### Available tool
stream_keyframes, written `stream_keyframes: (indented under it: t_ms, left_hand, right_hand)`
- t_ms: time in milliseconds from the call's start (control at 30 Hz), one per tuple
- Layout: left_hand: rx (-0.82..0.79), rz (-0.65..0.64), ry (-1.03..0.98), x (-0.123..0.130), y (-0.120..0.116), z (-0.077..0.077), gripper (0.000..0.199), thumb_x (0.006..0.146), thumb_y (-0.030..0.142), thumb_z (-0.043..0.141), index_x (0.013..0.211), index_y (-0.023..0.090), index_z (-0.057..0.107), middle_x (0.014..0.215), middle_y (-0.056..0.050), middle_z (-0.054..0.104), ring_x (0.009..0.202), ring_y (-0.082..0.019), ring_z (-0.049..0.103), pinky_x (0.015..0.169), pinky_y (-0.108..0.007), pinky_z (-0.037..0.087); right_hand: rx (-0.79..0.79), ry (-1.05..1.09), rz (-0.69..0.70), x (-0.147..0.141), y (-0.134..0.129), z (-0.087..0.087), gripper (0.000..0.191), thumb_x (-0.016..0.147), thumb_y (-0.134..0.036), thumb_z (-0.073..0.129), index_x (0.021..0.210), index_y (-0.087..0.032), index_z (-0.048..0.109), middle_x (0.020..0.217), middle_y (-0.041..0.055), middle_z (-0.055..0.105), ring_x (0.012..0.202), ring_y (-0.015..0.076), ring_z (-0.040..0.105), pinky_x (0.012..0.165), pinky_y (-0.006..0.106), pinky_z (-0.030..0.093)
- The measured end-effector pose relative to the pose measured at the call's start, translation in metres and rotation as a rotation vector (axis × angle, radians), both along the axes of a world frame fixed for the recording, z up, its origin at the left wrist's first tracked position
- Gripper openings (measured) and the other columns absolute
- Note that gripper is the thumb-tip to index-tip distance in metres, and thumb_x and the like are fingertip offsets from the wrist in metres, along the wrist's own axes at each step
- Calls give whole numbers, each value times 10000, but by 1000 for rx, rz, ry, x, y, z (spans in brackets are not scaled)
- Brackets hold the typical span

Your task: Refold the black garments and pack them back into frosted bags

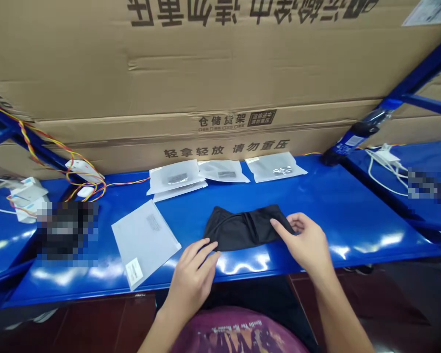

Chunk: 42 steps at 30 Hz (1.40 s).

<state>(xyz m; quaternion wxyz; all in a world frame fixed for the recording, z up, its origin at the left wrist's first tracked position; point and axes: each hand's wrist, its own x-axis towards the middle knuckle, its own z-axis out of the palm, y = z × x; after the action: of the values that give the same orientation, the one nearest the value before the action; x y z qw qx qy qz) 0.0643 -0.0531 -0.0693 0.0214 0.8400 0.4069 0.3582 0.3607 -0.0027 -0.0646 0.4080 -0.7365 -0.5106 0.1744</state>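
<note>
Black cloth (235,230) pinched in both hands (248,257); bags (224,171) behind, bottle (353,137) beyond right.

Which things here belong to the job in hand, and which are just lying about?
In the job:
- black cloth, left hand at one end, right hand at the other
- probably the near pouch, flat beside it
- perhaps the back pouches, along the cardboard

Apparently lying about:
- dark bottle
- twisted wires
- the cardboard, standing behind
</note>
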Motion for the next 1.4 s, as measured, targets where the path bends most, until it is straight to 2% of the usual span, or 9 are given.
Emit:
stream_keyframes:
  t_ms: [133, 267, 400, 533, 767, 1000, 1233, 1300, 1400]
  left_hand:
    - [-28, -26, -30, 13, 3, -2, 263, 1016, 85, 576, 1210, 177, 729, 1227, -118, 801, 1193, -289, 734, 940, -446, 655]
    - [-23, 2, -127, 27, 5, -3, 252, 1016, 77, 573, 1170, 191, 738, 1147, -90, 822, 1108, -259, 768, 933, -410, 646]
    - [71, 232, -276, 20, 1, 4, 234, 986, 59, 625, 1141, 196, 736, 984, -62, 817, 892, -200, 773, 846, -341, 626]
    - [147, 565, -156, -14, 7, 17, 134, 1010, 180, 634, 1073, 188, 752, 830, -43, 759, 742, -200, 707, 753, -338, 574]
    - [-513, 1063, 335, -47, 61, 44, 471, 1008, 585, 566, 1048, 135, 700, 997, -182, 711, 998, -390, 716, 755, -427, 553]
    - [-556, 811, 523, -49, 42, 48, 275, 1052, 251, 420, 1014, 163, 678, 949, -137, 709, 910, -322, 734, 748, -387, 545]
    - [-139, 282, 500, -54, -12, 39, 414, 975, 26, 365, 1165, 211, 682, 966, -65, 757, 825, -233, 741, 648, -298, 549]
    - [-68, 189, 506, -51, -11, 44, 518, 922, -45, 335, 1188, 223, 689, 1086, -68, 787, 869, -222, 760, 663, -292, 566]
    - [-15, 87, 589, -45, 2, 53, 498, 927, -47, 358, 1133, 215, 728, 1200, -72, 801, 938, -222, 778, 740, -299, 609]
  right_hand:
    - [240, -12, -148, -26, 1, 28, 281, 862, -471, 790, 945, -230, 672, 856, 22, 693, 697, 189, 622, 632, 320, 499]
    - [461, -302, 89, -81, -9, 33, 112, 1005, -306, 661, 991, -204, 704, 847, 44, 665, 758, 208, 609, 701, 347, 514]
    - [408, -348, 486, -122, -21, 16, 208, 1081, -273, 547, 1118, -170, 724, 928, 95, 722, 832, 240, 668, 728, 371, 557]
    - [496, -234, 465, -112, -21, 16, 167, 1056, -179, 589, 1148, -193, 727, 955, 75, 751, 875, 217, 693, 798, 352, 579]
    - [294, -616, 671, -78, -11, -4, 767, 1052, -523, 573, 1668, -132, 339, 1649, 191, 492, 1569, 415, 369, 1200, 669, 398]
    - [137, -633, 863, -56, -42, -7, 1116, 914, -604, 726, 1735, -155, 119, 1745, 149, 335, 1655, 385, 170, 1288, 691, 288]
    - [321, -507, 1013, -24, -64, -22, 1025, 733, 78, 472, 1701, -216, 313, 1616, 103, 556, 1597, 316, 359, 1298, 622, 340]
    - [290, -188, 889, -25, -67, -19, 845, 824, 41, 452, 1615, -253, 499, 1541, 78, 635, 1515, 284, 504, 1255, 548, 438]
    - [121, 459, 369, -32, -64, -1, 430, 989, -264, 599, 1402, -242, 714, 1373, 92, 752, 1332, 310, 682, 1125, 477, 574]
